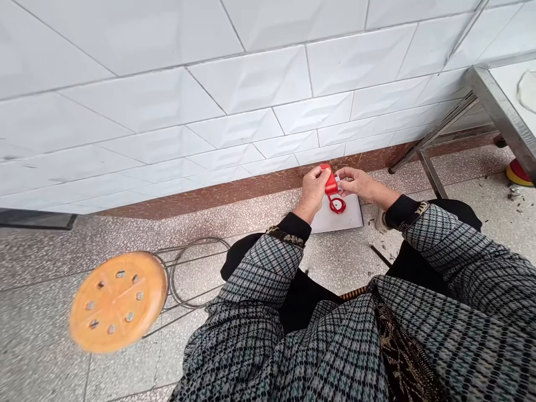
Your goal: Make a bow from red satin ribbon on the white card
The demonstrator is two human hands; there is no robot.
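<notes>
My left hand [315, 185] is closed, its thumb and fingers gripping a glossy red ribbon [329, 180] that looks wound on a small white core. My right hand [355, 183] pinches the white end [337, 178] of this roll from the other side. Below the hands, a narrow red loop [338, 207] hangs over or rests on a white board [355, 221] on the floor; which of the two I cannot tell. Fingers hide part of the roll.
An orange round stool [118, 304] lies tipped over on the speckled floor [268, 209] at left, its wire legs [188, 273] toward my knee. White tiled wall [255, 78] rises ahead. A metal-framed table [498, 106] stands right, with a red and yellow object [519, 173] beneath it.
</notes>
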